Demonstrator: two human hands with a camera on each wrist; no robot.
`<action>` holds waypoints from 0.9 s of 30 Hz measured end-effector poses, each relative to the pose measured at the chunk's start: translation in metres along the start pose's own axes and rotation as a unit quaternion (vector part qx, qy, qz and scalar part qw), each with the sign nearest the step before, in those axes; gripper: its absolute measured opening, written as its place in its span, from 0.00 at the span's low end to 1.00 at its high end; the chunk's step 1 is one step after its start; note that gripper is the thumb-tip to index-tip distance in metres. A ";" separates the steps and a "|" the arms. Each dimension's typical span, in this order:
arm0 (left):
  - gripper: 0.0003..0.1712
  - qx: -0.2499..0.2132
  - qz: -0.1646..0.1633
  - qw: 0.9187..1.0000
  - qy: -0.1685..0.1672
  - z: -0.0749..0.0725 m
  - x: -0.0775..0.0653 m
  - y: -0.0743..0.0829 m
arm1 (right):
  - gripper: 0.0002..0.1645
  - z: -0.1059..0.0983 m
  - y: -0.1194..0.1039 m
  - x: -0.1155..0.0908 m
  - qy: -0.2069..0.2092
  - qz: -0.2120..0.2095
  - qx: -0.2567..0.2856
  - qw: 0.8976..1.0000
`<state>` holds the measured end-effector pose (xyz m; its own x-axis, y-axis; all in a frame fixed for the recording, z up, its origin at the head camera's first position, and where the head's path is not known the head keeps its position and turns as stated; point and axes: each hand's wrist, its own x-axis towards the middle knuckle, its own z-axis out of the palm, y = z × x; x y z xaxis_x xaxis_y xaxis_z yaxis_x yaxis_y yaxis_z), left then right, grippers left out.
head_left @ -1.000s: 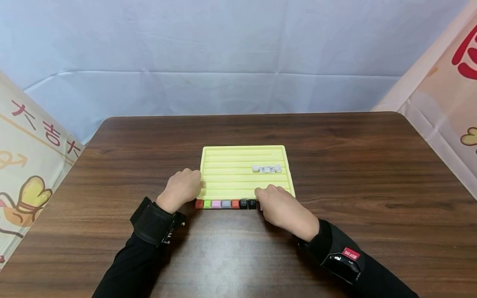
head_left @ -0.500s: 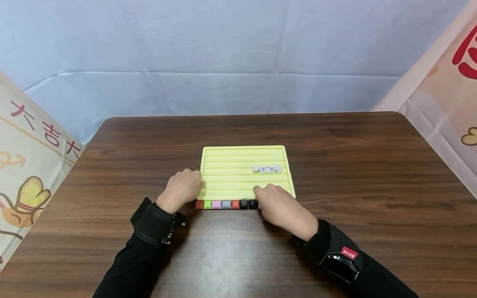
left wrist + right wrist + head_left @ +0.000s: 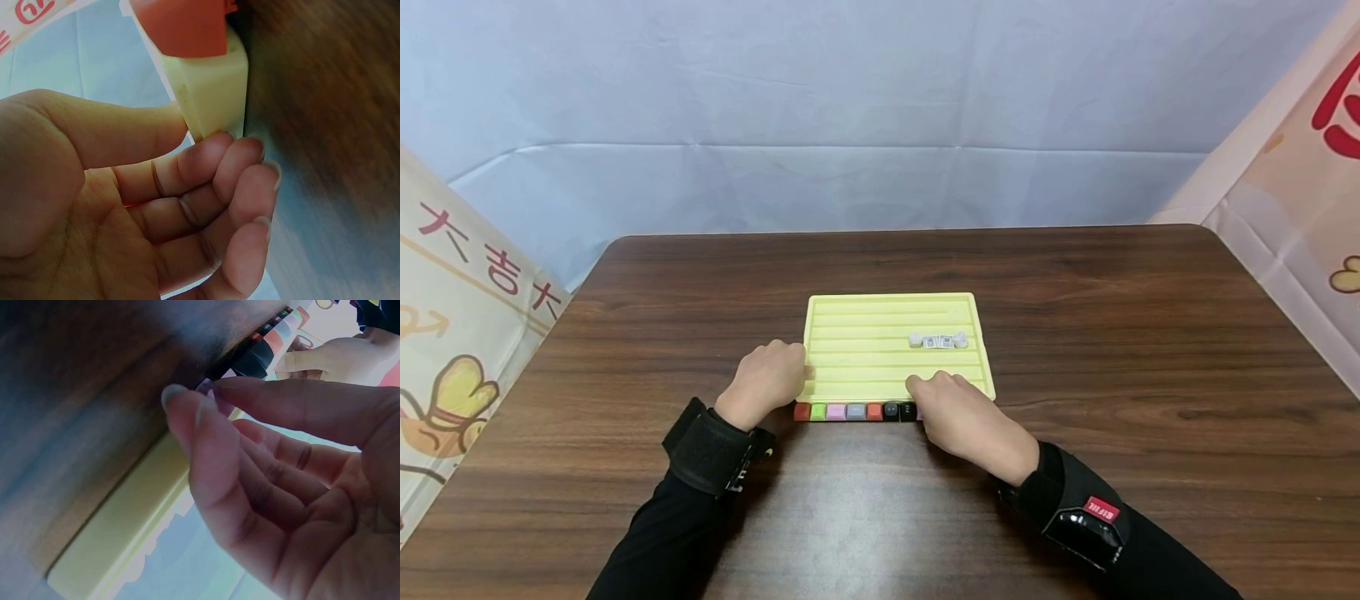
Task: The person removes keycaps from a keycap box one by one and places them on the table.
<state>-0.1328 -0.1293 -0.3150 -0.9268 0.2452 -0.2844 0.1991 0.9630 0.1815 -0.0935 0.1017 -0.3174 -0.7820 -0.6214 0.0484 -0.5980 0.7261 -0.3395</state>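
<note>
A pale yellow ribbed tray [image 3: 865,325] lies flat on the table. Along its near edge runs a row of coloured keycaps [image 3: 856,412]: red, green, pink, grey, red and black. My left hand [image 3: 767,371] pinches the tray's left side between thumb and curled fingers, below a red keycap [image 3: 187,28] in the left wrist view. At the row's right end, my right hand [image 3: 962,417] pinches a small purple keycap [image 3: 220,403] between thumb and fingertips, against the tray's edge. Fingers hide most of that keycap.
Small white pieces [image 3: 937,341] sit in a line on the tray's right half. The brown wooden table [image 3: 1112,333] spreads around the tray. A pale blue cloth [image 3: 880,117] hangs behind it, with printed cloths [image 3: 475,375] at the sides.
My right hand has shifted very slightly to the left along the row of keycaps. The left hand and the tray have hardly moved.
</note>
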 end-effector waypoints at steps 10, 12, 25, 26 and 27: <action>0.18 0.003 0.002 1.000 -0.001 0.000 0.001 0.000 | 0.14 0.002 0.001 0.000 0.004 -0.009 0.002 1.000; 0.18 0.002 0.001 1.000 -0.001 0.000 0.001 0.000 | 0.14 0.001 0.001 0.000 -0.001 -0.005 0.005 1.000; 0.18 -0.006 -0.001 1.000 -0.002 0.000 0.000 -0.001 | 0.12 -0.012 0.003 0.001 -0.040 0.025 -0.012 0.999; 0.18 -0.006 -0.001 1.000 -0.002 0.000 0.001 -0.001 | 0.13 -0.012 0.004 0.002 -0.037 0.025 -0.017 0.999; 0.18 -0.006 -0.001 1.000 -0.002 0.000 0.001 -0.001 | 0.14 -0.013 0.004 0.002 -0.034 0.025 -0.022 0.999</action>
<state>-0.1338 -0.1301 -0.3154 -0.9261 0.2441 -0.2877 0.1940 0.9621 0.1917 -0.1002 0.1076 -0.3062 -0.7983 -0.6014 -0.0319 -0.5666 0.7680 -0.2986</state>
